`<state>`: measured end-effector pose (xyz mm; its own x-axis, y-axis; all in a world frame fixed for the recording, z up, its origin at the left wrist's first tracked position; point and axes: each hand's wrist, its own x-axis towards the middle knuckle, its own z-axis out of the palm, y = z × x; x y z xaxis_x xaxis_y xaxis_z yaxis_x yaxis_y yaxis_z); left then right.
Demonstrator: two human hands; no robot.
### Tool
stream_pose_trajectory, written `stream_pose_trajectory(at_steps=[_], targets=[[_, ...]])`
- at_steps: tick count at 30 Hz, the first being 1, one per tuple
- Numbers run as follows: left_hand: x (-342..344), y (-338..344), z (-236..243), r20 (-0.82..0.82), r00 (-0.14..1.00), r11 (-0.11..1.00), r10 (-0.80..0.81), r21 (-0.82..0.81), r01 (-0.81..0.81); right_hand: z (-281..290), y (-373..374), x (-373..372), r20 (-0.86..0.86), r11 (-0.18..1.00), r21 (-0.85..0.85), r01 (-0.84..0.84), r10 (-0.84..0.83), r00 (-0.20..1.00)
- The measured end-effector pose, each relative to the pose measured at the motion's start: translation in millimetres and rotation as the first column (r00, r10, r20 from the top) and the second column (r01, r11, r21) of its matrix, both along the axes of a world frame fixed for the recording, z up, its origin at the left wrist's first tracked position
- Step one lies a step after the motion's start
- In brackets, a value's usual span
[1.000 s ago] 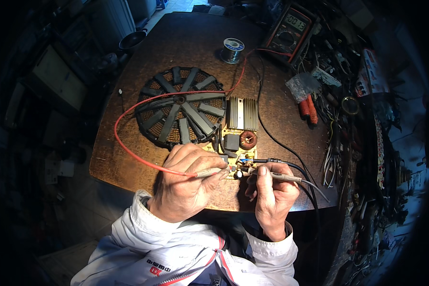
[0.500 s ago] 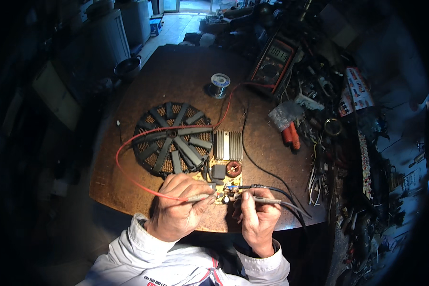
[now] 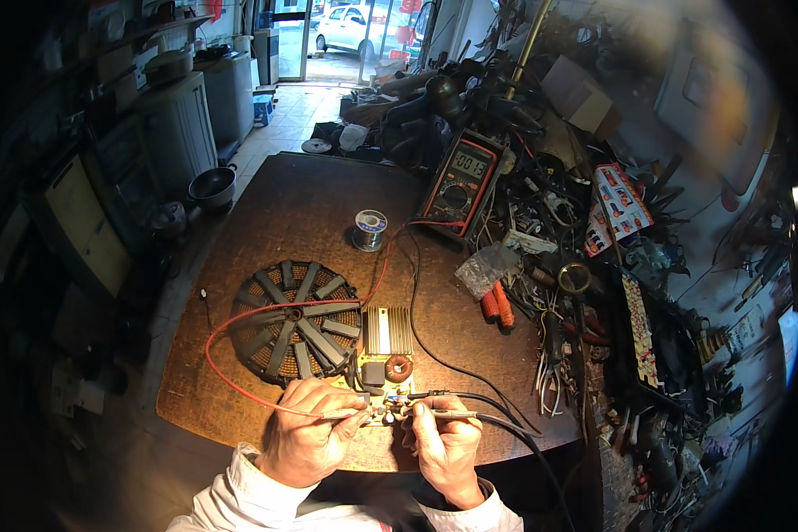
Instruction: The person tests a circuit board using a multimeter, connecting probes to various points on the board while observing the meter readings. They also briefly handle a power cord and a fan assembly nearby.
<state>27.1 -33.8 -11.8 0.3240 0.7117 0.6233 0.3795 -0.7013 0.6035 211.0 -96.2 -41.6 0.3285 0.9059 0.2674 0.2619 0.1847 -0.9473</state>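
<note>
My left hand [image 3: 303,434] is closed on a test probe [image 3: 340,414] with a red lead. A second test probe [image 3: 453,414], on a dark lead, is pinched in my right hand [image 3: 449,450]. Both probe tips point in at the near end of a circuit board [image 3: 405,387]; whether they touch it is too small to tell. A finned heat sink [image 3: 388,332] and a copper-wound ring coil [image 3: 400,368] stand on the board. To its left lies a round induction coil [image 3: 284,332] with dark radial bars. Farther back, a multimeter [image 3: 457,191] with a lit display leans upright.
A solder spool [image 3: 370,232] stands behind the coil on the brown table [image 3: 213,390]. Red-handled pliers [image 3: 498,306] lie to the right, beside a plastic bag [image 3: 488,269] and heaped wires and parts. A pot [image 3: 213,188] sits beyond the table's left edge.
The view has tilted up, so the table and hands sit lower in the picture and the doorway shows more. The picture is brighter. Both hands still hold the probes at the board.
</note>
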Motion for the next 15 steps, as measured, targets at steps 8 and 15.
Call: stream_pose_trajectory(at_steps=[8,15], targets=[[-4.0,-1.1,-2.7,-0.033,0.999,1.0,-0.013,-0.004,0.013,-0.1,-0.9,-0.4,0.002,1.0,0.017,0.003,-0.003,1.0],[-4.3,-0.8,-1.1,-0.051,0.999,1.0,-0.011,-0.009,0.011,2.5,-0.9,-1.7,-0.043,1.0,-0.02,0.006,-0.007,0.999]])
